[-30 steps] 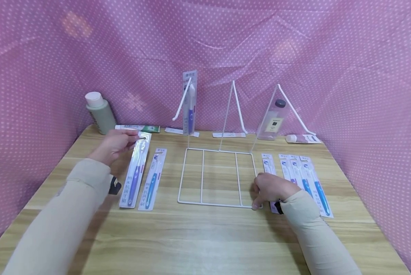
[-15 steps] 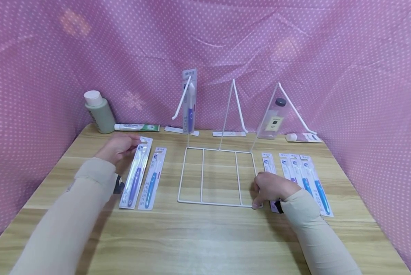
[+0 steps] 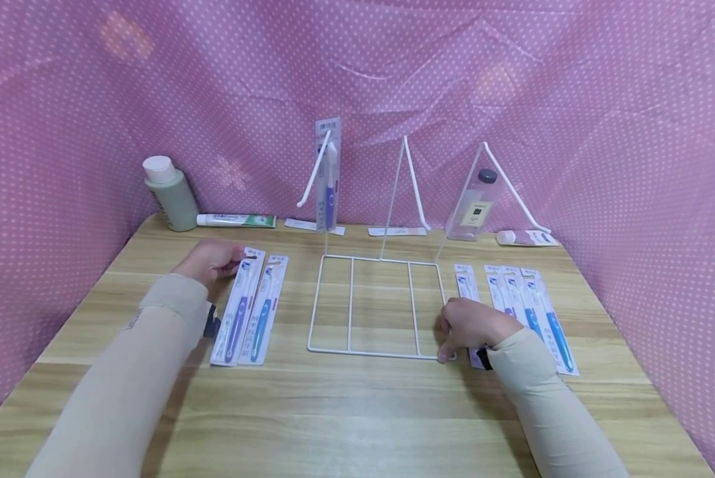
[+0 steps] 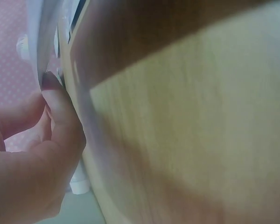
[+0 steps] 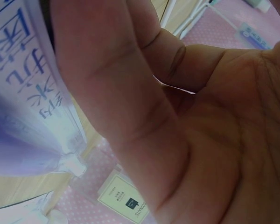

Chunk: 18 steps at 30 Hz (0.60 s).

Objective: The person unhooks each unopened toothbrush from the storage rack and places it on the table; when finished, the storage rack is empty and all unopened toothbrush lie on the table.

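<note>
L hand near the desk's left edge pinches the top of a purple toothbrush pack, thumb and fingers closed on the card edge; the pack lies flat, just beside a blue toothbrush pack. Wrist view shows the fingertips at the card's rim. Mid-desk stands the white wire rack, one pack already hung on its left hook; middle and right hooks look bare. R hand curls over the rack's front-right corner, fingers bent down onto the wire, prob. steadying it, w/ more packs toward the right edge. Step looks like picking a pack for hanging; next move needs a lift, then lining the hang-hole up w/ a hook.
</note>
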Each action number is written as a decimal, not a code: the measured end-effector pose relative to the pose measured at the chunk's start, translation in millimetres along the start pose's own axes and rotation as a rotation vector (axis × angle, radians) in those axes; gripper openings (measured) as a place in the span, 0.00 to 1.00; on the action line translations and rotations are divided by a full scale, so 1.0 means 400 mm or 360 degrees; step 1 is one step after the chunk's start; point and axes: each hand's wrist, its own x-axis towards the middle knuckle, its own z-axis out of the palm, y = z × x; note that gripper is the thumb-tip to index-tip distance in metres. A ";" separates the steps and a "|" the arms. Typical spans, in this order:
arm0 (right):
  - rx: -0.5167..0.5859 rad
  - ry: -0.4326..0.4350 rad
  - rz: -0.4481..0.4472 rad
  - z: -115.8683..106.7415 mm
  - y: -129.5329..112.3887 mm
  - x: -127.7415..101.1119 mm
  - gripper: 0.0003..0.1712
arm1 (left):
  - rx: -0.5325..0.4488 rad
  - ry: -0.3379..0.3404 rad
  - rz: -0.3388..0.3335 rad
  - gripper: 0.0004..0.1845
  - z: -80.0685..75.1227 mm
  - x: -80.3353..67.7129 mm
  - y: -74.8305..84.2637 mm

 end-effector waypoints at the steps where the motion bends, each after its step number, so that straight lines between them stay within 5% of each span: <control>1: -0.0007 0.0002 -0.0009 0.000 0.001 0.000 0.23 | 0.0003 0.0006 0.0004 0.13 0.002 0.002 -0.001; 11: -0.0004 0.0015 -0.0033 0.001 0.002 0.000 0.24 | 0.0033 0.0103 -0.0013 0.10 0.010 0.014 -0.014; 18: 0.0016 0.0021 -0.0005 0.002 0.000 0.002 0.23 | 0.0325 0.0216 -0.0032 0.20 0.024 0.021 -0.017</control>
